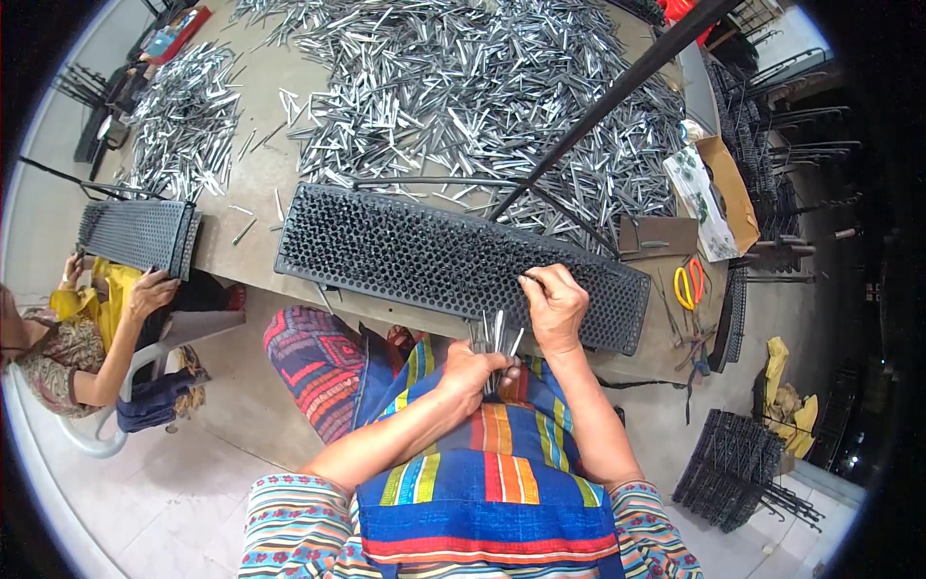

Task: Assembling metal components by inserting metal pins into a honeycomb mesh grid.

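Observation:
My left hand (472,372) is closed round a bundle of slender silver metal pieces (497,333), which stand up out of it above my lap. A long black rack (415,241), covered in rows of small round holes, lies tilted along the table's near edge. My right hand (557,307) is over the right half of this rack, thumb and fingers pinched together close to the holes. Whatever is between those fingertips is too small to make out. Toward the rack's left the holes look darker and fuller than at its right end.
A wide heap of metal pieces (463,106) covers the table beyond the rack. A black bar (617,96) slants over it. Right of the rack are orange-handled scissors (689,284) and a cardboard box (728,198). At left, another person (96,338) holds a similar rack (140,234).

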The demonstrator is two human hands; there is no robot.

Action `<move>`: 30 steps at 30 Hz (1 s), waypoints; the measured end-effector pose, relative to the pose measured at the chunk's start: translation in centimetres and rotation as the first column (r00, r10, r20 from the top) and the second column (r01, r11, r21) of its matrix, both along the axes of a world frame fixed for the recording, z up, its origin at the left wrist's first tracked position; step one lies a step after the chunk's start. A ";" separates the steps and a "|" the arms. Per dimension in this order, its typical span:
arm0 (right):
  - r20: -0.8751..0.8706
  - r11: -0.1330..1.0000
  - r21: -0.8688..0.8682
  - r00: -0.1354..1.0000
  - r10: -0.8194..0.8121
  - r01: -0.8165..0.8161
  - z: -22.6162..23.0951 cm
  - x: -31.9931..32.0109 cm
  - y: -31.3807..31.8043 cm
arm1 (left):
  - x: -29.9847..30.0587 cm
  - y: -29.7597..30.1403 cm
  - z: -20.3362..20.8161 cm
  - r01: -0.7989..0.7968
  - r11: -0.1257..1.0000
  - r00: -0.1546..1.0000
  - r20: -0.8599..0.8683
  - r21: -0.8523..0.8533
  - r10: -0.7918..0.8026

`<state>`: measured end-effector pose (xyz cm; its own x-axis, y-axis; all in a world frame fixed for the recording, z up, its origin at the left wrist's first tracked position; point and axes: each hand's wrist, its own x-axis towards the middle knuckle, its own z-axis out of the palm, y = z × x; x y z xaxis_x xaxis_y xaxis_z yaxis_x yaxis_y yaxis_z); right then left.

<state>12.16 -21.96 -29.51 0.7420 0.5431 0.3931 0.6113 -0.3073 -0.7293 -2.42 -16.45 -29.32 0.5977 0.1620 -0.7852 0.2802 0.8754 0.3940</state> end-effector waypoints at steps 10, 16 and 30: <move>-0.238 0.987 -0.159 0.971 -0.016 -0.023 1.3 -0.6 -1.8 | -0.1 0.3 -0.4 -0.084 0.994 0.996 0.032 -0.074 0.087; -0.947 0.991 0.058 0.307 0.093 -0.122 0.9 -2.9 -5.3 | 0.5 0.3 1.0 -0.032 0.998 0.998 0.047 -0.061 0.035; -0.940 0.995 0.082 0.335 0.057 0.061 0.9 -2.5 -6.0 | 0.9 -0.5 1.2 -0.019 0.997 1.000 -0.008 0.071 0.019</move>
